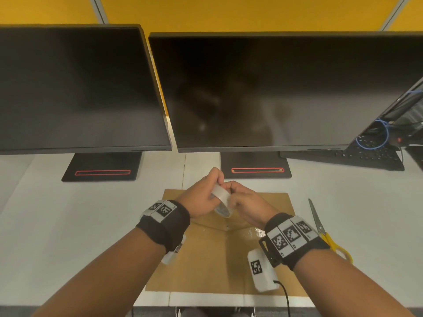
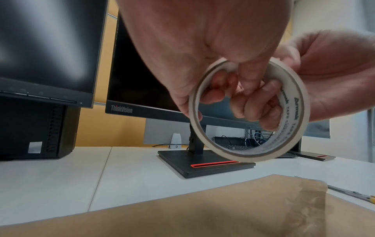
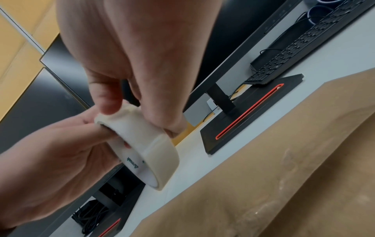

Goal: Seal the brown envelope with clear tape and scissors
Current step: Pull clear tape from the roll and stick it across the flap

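Both hands hold a roll of clear tape (image 1: 221, 199) in the air above the far half of the brown envelope (image 1: 201, 259), which lies flat on the white desk. My left hand (image 1: 211, 193) has fingers (image 2: 261, 102) curled through the roll's (image 2: 295, 104) core. My right hand (image 1: 235, 197) pinches the roll's (image 3: 146, 144) outer face with thumb and fingertips (image 3: 113, 102). A shiny patch of clear tape (image 1: 251, 232) lies on the envelope's flap. The yellow-handled scissors (image 1: 320, 227) lie on the desk right of the envelope, partly behind my right wrist.
Two dark monitors (image 1: 263, 92) stand at the back, and their black bases (image 1: 256, 168) sit just beyond the envelope. A black keyboard (image 1: 357, 156) and cables lie at the far right. White desk (image 1: 68, 225) stretches to the left.
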